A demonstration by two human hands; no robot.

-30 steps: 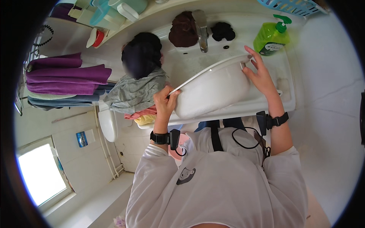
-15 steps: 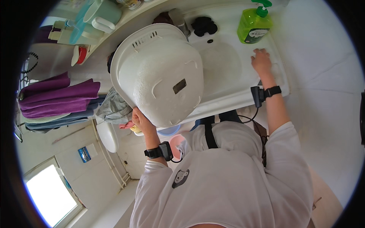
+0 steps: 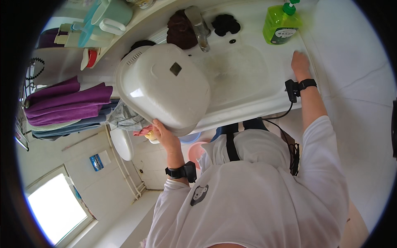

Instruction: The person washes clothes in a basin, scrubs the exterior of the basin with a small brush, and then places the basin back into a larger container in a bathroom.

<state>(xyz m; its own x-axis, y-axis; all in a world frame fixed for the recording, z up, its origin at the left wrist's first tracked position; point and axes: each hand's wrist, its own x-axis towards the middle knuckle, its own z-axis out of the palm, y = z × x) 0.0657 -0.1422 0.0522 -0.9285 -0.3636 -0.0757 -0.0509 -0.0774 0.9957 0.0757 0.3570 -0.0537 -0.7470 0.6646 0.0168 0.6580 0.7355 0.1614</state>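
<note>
Basin [image 3: 163, 89], white plastic and turned bottom-up, is hanging over the left part of the sink [image 3: 248, 99], its rim sitting in the left hand [image 3: 159, 132], which is gripping the near edge from below with the fingers curled around the lip. Beyond those fingers, further left, purple towels [image 3: 66, 101] are draping over a rail, and a grey cloth [image 3: 126, 118] is bunching just beside the knuckles. Judging by its thin walls and one-handed carry, the basin is probably handling as something light and fairly stiff, though its smooth, possibly wet surface is likely making it slippery; the rolled rim is looking like the safest place to take hold, since the domed bottom is offering nothing to pinch. Past the basin's far edge, a metal tap [image 3: 198, 27] is standing between a dark brown cloth [image 3: 180, 29] and a black scrubber [image 3: 225, 24]. Moving right, a green soap bottle [image 3: 282, 25] is sitting just beyond the fingertips of the right hand [image 3: 300, 64], which is lying flat and relaxed on the sink's right ledge, grasping nothing.
</note>
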